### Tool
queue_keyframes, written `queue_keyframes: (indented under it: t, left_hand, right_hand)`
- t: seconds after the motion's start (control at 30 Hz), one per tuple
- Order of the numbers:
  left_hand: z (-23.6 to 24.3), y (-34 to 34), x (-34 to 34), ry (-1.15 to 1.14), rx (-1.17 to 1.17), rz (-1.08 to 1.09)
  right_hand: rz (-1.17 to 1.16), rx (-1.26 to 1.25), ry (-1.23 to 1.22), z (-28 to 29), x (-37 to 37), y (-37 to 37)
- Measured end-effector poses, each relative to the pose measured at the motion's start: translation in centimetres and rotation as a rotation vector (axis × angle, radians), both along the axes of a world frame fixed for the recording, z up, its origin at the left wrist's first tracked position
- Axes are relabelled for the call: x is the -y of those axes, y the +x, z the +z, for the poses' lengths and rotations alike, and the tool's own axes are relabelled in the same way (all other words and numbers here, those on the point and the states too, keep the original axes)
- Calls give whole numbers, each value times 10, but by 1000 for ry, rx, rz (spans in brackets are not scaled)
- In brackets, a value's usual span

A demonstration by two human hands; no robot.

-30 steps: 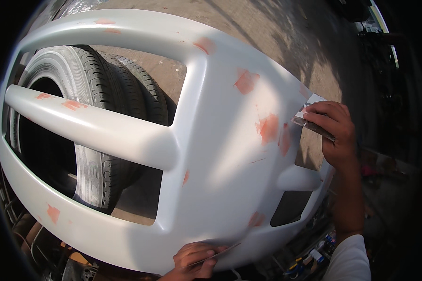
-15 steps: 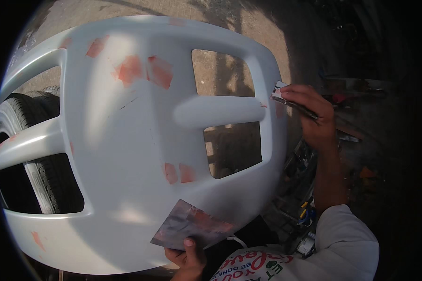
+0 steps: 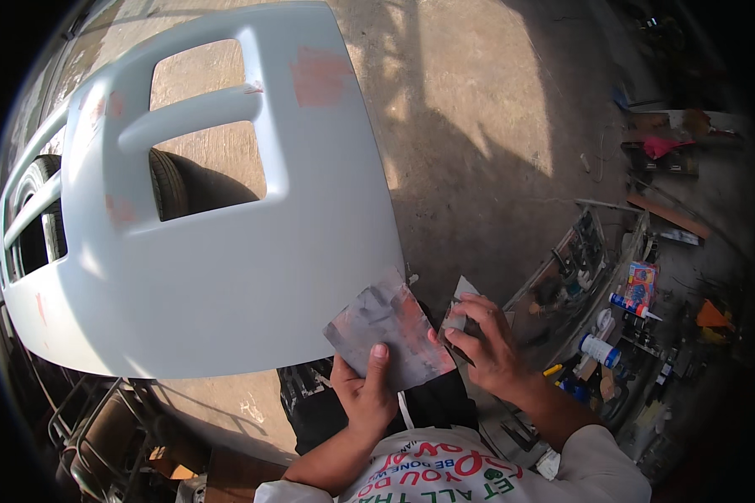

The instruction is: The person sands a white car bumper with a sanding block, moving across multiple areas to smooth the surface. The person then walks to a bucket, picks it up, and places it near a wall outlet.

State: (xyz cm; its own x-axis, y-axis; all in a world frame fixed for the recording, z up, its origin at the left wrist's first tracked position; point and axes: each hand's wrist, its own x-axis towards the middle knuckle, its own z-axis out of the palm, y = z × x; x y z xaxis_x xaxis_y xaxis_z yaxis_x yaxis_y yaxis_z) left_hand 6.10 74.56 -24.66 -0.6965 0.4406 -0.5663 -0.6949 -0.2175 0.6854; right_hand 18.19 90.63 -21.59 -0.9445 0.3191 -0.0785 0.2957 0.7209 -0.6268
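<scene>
My left hand (image 3: 362,401) grips a thin, square putty board (image 3: 379,325), thumb on top and fingers underneath. Grey and reddish putty smears cover the board. In my right hand (image 3: 493,359) is a flat putty scraper (image 3: 462,295), pinched between thumb and fingers just beside the board's right edge. A dab of reddish putty sits near that edge; whether the scraper touches it I cannot tell. Beyond both hands spreads a large pale car bumper (image 3: 226,289) with rectangular openings. A broad red putty patch (image 3: 320,76) lies on its far right end, and smaller patches dot its left part.
Tires (image 3: 167,184) show through the bumper's openings. To the right lie a white-and-blue tube (image 3: 627,303), a white-and-blue can (image 3: 600,350) and assorted tools. A metal frame (image 3: 92,427) stands at the lower left. Sunlit concrete floor (image 3: 470,75) extends beyond the bumper.
My right hand has come back from the bumper's right end to the putty board, scraper still held. The view has swung right, and the putty patch on that end now shows whole.
</scene>
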Motion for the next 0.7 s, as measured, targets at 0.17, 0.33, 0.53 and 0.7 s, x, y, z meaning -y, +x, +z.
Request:
queue_keyframes:
  t: [0.17, 0.33, 0.53, 0.7]
  left_hand:
    - [6, 64, -36, -195, -468, -396]
    - [2, 94, -60, -273, -825, -422]
    - [-30, 113, -72, -282, -605, -131]
    - [-43, 140, -75, -90, 130, -86]
  right_hand:
    - [34, 150, 139, 35, -58, 67]
    - [95, 194, -53, 3, -36, 108]
    - [-7, -121, -266, -23, -33, 136]
    - [-243, -323, -319, -79, -22, 153]
